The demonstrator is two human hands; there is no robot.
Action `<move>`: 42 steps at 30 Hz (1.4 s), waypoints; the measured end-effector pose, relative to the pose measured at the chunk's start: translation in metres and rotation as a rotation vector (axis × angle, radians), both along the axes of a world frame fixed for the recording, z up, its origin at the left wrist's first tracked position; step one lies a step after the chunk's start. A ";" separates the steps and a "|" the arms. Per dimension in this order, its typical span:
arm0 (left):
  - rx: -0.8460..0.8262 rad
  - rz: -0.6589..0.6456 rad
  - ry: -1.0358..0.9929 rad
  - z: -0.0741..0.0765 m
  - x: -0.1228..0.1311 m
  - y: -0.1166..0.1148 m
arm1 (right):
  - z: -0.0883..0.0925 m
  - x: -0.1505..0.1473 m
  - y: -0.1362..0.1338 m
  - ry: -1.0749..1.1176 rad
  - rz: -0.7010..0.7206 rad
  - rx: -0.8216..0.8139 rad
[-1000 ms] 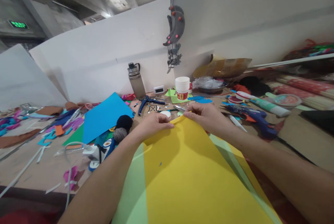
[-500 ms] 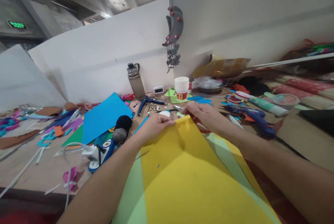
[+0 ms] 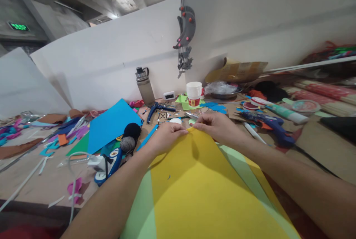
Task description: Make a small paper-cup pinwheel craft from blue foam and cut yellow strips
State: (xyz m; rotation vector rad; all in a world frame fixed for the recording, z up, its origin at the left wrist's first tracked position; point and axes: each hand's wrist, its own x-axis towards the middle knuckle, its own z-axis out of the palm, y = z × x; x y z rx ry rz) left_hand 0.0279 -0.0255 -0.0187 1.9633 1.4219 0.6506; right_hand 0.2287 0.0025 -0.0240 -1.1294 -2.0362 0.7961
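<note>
A large sheet of yellow paper [image 3: 205, 187] spreads toward me, its far edge raised between my hands. My left hand [image 3: 168, 135] is closed and pinches that edge on the left side. On the right, my right hand [image 3: 215, 125] also pinches the edge, thumb and fingers together, close to the left fingertips. Light green paper [image 3: 139, 202] shows beneath the yellow sheet on both sides. Scissors [image 3: 191, 115] lie just beyond my hands, mostly hidden behind the right one.
Blue paper [image 3: 111, 125], a power strip [image 3: 111, 166] and balls of yarn [image 3: 128, 144] lie to the left. Stacked paper cups [image 3: 194, 92] and a bottle [image 3: 145, 88] stand at the back. A blue glue gun [image 3: 275, 127] lies at right, with its cord running toward me.
My right hand has come down and closed onto the paper's far edge, nearer the left hand. The left hand keeps its pinch almost in place.
</note>
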 end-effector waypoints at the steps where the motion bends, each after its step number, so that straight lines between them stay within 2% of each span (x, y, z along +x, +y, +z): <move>1: 0.004 -0.002 0.003 0.000 0.000 -0.001 | 0.001 0.000 0.000 0.000 0.007 0.003; 11: 0.057 -0.046 0.107 0.002 0.004 0.006 | -0.002 -0.003 0.002 0.011 -0.030 0.009; 21: -0.114 0.026 -0.026 -0.003 0.000 0.005 | 0.009 -0.002 -0.002 0.060 -0.008 -0.018; 25: -0.117 0.027 -0.032 -0.001 0.002 0.004 | 0.006 -0.001 -0.001 0.050 -0.035 -0.077; 33: -0.056 0.051 -0.057 -0.002 0.007 0.005 | 0.004 -0.002 0.000 0.081 -0.009 -0.065; 42: -0.024 0.024 0.063 0.000 0.002 0.007 | -0.001 -0.002 0.006 0.048 -0.012 -0.023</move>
